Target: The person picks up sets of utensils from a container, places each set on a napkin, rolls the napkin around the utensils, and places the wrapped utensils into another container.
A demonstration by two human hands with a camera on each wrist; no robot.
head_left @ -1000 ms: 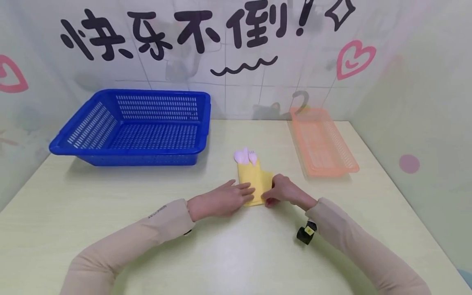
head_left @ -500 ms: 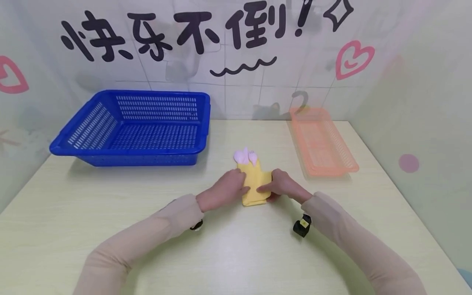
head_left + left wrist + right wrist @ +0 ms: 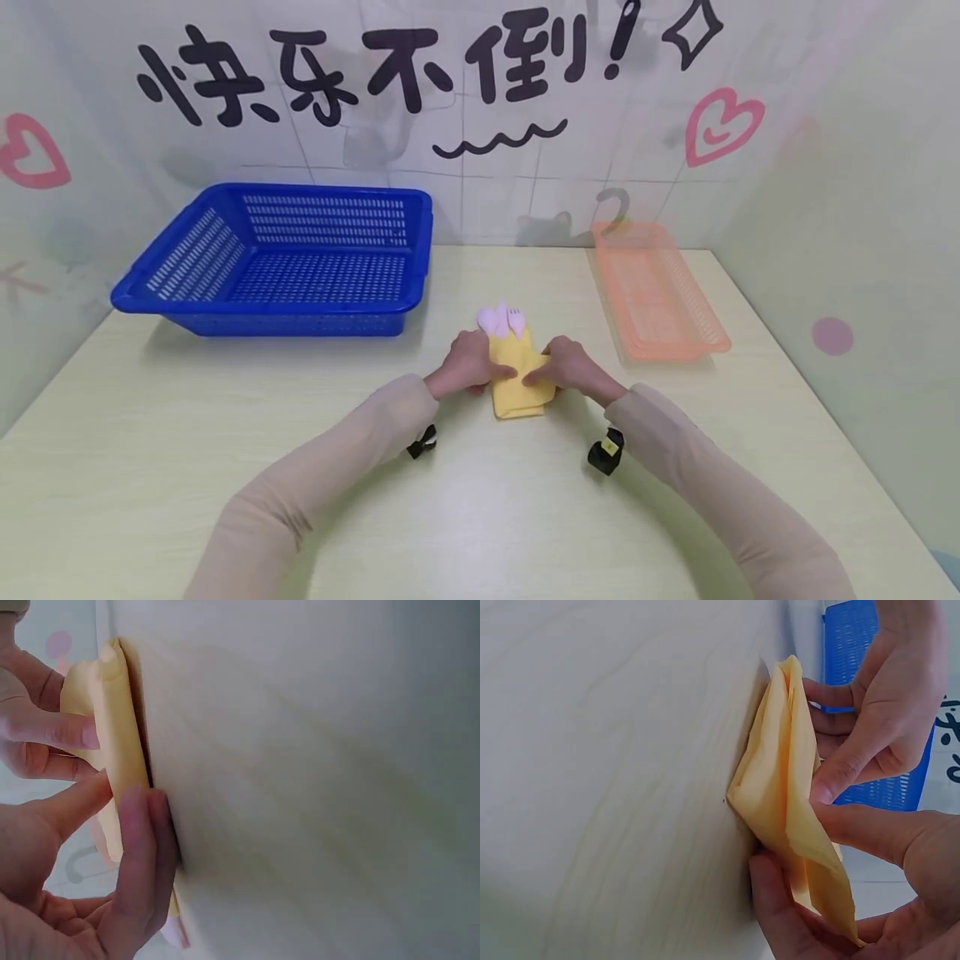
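Over the last second both hands have crept up the napkin (image 3: 517, 379) from its near end to its middle, and the right flap that lay spread out a second ago is now drawn in, so the bundle looks narrower; I judge the wrap around the cutlery to be nearly closed and the folding close to done. The left hand (image 3: 467, 364) grips the napkin's left edge, thumb on top and fingers (image 3: 139, 847) curled down against the desk (image 3: 225, 417), as the left wrist view shows. The right hand (image 3: 568, 369) pinches the right side, its thumb lying over the cloth and a finger tucked beneath, seen plainly from the right wrist. The napkin sits at the middle of the desk, between a blue basket (image 3: 285, 258) at the back left and an orange tray (image 3: 652, 292) at the back right, apart from both. It is soft yellow cloth folded into a long pocket, layered and puffed open along its edge (image 3: 787, 795), with pale pink plastic cutlery (image 3: 501, 318) poking out of its far end, likely a spoon and fork, though the head view is too small to be sure.
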